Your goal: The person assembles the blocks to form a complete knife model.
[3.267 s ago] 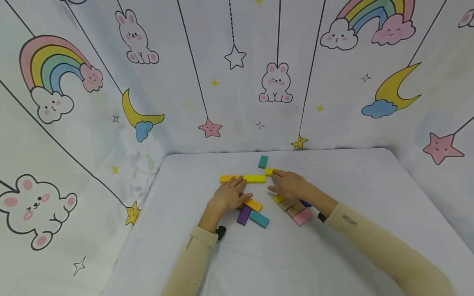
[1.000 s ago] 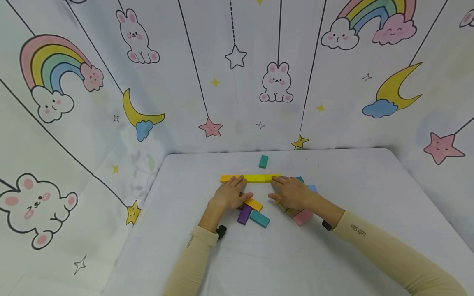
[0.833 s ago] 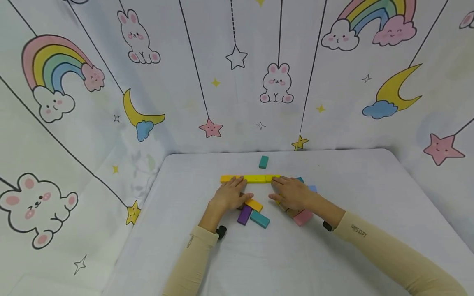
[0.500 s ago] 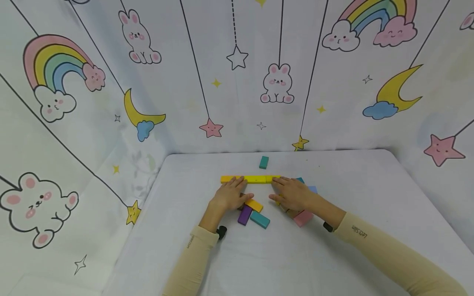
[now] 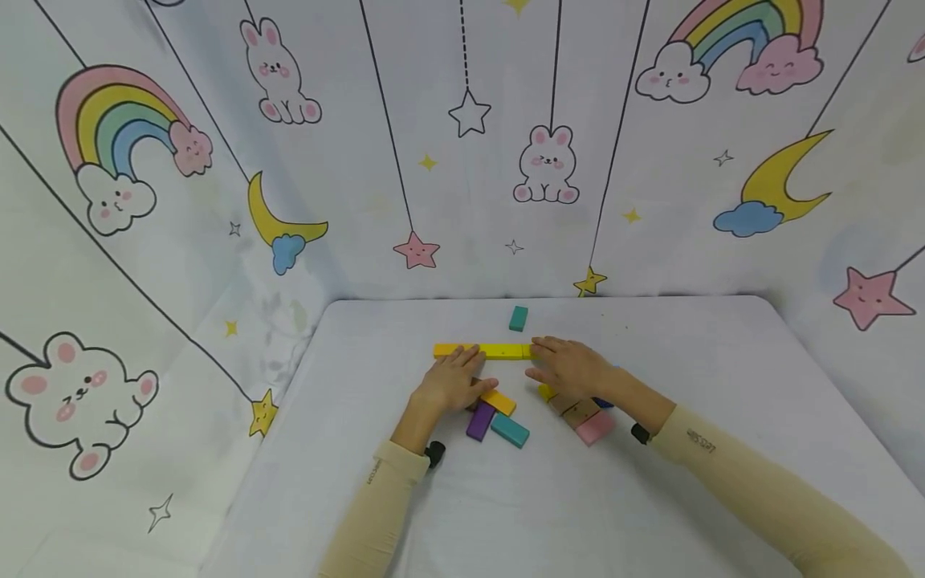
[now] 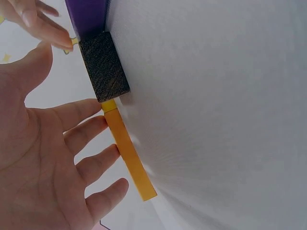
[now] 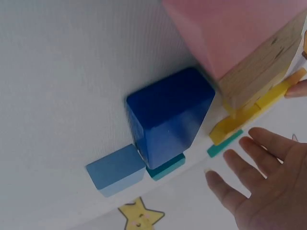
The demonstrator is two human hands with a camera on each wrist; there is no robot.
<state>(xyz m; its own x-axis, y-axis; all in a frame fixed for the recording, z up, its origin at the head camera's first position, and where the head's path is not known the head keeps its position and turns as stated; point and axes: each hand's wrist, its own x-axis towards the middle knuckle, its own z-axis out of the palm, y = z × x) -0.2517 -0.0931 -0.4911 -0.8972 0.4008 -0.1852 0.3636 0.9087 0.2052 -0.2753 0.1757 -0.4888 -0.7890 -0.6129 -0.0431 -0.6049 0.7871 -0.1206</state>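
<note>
My left hand (image 5: 451,381) lies with fingers spread, its fingertips against the orange block (image 6: 129,153) in a straight row. That row continues in yellow blocks (image 5: 502,352). Under the left thumb is a dark, nearly black block (image 6: 104,66), close to a purple block (image 5: 480,421). My right hand (image 5: 571,368) has its fingers extended by the row's right end, covering part of the last yellow block; in the right wrist view it appears palm-side with nothing gripped. Below its palm are a yellow block (image 5: 545,392), plain wooden blocks (image 5: 580,410) and a pink block (image 5: 596,428).
A teal block (image 5: 518,319) lies behind the row. Nearer are an orange block (image 5: 500,402) and another teal block (image 5: 510,430). In the right wrist view, a dark blue block (image 7: 170,115) and light blue block (image 7: 116,170) lie beside the pink one.
The short yellow block, apart from the row at first, now stands in line at its right end. Most recently the right hand shifted slightly away, uncovering the wooden blocks. The left hand stays put.
</note>
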